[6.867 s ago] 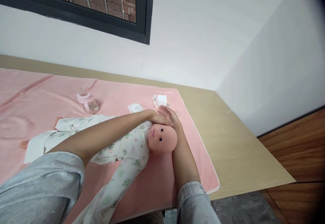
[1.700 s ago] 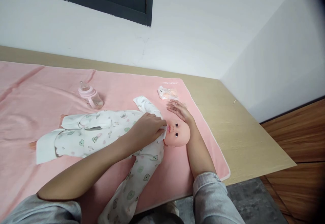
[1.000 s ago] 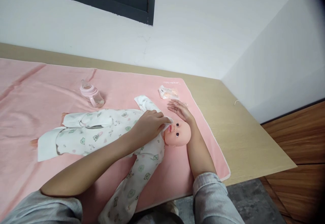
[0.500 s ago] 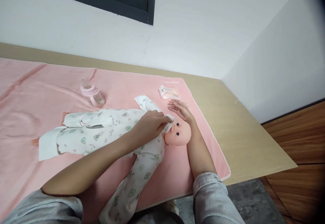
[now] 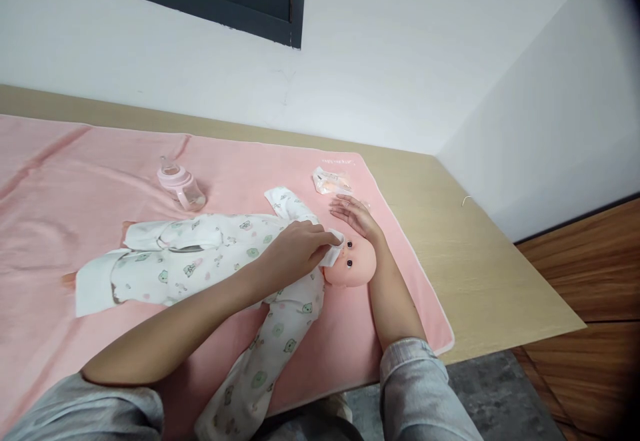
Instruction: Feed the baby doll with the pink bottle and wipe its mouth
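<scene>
A baby doll [image 5: 357, 264] lies on its back in a white patterned sleepsuit [image 5: 240, 241], its head to the right. My left hand [image 5: 299, 246] reaches across its chest, thumb and fingers pinching a small white tissue [image 5: 334, 249] against the lower part of the doll's face. The tissue covers the mouth. My right hand [image 5: 354, 215] rests on the pink blanket [image 5: 240, 167] beside the top side of the doll's head, its fingers stretched out and holding nothing. My right forearm runs close past the crown of the head.
A pink baby bottle [image 5: 183, 186] with a handle lies on the blanket, beyond the doll's legs. Just past my right fingertips is a small clear plastic packet [image 5: 330, 181]. The wooden tabletop [image 5: 465, 254] extends right of the blanket, and a white wall [image 5: 370, 74] rises behind.
The tissue has shifted slightly toward the doll's nose and now hides the mouth, which was partly visible before. My right hand has stayed in place.
</scene>
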The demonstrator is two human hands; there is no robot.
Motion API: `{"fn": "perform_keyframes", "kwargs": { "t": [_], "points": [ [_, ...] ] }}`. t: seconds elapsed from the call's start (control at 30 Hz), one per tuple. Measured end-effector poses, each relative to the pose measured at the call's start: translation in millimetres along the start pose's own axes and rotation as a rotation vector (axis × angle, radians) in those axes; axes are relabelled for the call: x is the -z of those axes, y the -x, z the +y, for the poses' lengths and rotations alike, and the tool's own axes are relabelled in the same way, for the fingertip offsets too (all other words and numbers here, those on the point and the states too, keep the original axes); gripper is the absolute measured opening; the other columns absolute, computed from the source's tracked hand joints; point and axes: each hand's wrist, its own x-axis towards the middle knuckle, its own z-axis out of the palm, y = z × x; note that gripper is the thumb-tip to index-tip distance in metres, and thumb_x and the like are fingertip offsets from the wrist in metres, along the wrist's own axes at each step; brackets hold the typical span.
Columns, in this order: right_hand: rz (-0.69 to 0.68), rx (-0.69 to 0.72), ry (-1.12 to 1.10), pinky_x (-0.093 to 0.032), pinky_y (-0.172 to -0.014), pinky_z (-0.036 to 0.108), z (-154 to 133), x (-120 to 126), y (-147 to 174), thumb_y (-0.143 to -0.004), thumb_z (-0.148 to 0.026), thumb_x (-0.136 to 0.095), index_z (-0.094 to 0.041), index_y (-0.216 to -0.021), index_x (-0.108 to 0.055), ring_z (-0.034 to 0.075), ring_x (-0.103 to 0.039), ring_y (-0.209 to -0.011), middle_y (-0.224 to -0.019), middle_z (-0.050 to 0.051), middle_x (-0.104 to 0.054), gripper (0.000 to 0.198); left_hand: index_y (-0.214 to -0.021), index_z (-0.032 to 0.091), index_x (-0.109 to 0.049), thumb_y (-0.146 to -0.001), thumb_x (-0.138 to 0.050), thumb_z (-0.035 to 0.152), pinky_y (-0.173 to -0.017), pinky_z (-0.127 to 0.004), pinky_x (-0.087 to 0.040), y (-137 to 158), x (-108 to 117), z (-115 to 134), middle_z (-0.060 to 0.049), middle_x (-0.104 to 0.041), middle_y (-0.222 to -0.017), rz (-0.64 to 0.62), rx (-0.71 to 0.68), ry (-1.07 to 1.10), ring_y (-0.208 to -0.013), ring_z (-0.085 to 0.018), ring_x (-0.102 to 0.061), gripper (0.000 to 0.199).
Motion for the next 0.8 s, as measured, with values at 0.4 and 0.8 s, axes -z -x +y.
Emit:
{"fn": "perform_keyframes", "kwargs": {
  "t": [0.4, 0.8],
  "points": [
    [0.009, -0.015, 0.022, -0.050, -0.108, 0.042, -1, -1, 0, -0.081, -0.027, -0.070, -0.021, -0.107, -0.063, 0.017, -0.071, -0.097, -0.107, 0.006, -0.073, 0.028, -0.109, 0.020, -0.071, -0.094, -0.050, 0.008, -0.079, -0.035, -0.044, -1, 1, -4, -0.003, -0.069, -0.089, -0.026, 0.040, -0.042, -0.085, -0.021, -0.060, 0.028],
    [-0.004, -0.002, 0.022, -0.049, -0.109, 0.044, 0, 1, 0, -0.079, -0.028, -0.072, -0.021, -0.107, -0.064, 0.018, -0.070, -0.097, -0.106, 0.006, -0.073, 0.030, -0.111, 0.024, -0.070, -0.092, -0.048, 0.011, -0.080, -0.031, -0.046, 7, 18, 6, 0.000, -0.074, -0.096, -0.166, 0.038, 0.012, -0.088, -0.020, -0.068, 0.032]
  ]
}}
